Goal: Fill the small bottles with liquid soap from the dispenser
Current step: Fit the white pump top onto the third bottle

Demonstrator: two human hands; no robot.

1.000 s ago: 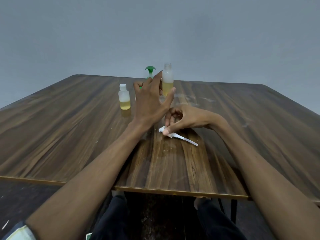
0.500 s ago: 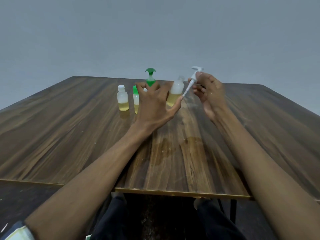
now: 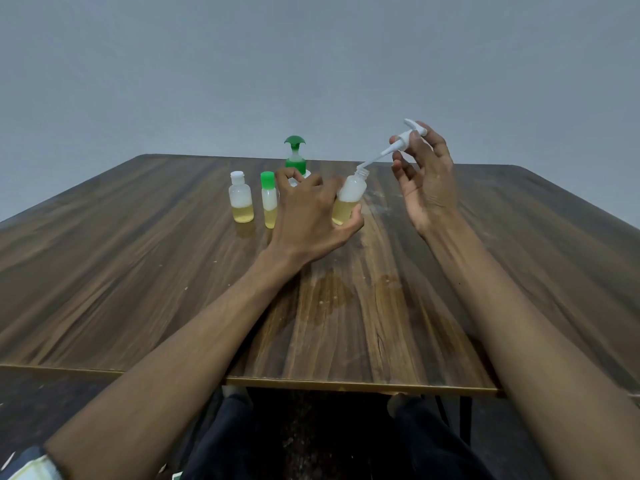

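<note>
Gripping tilted bottle point(image 3: 348, 199), left hand point(image 3: 308, 213) | right fingers point(image 3: 420, 147) pinching pump point(image 3: 405, 136), tube now at mouth

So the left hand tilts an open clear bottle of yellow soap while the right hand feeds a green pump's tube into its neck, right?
Almost. The pump in the right hand is white, not green, as the head view shows; the green-topped dispenser stands behind. The left hand does tilt the open clear bottle of yellow soap, and the tube does enter its neck.

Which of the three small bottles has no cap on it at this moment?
The tilted bottle held by the left hand. Its neck is open, with the white pump's tube at its mouth. The other two stand upright with caps, one white, one green.
</note>
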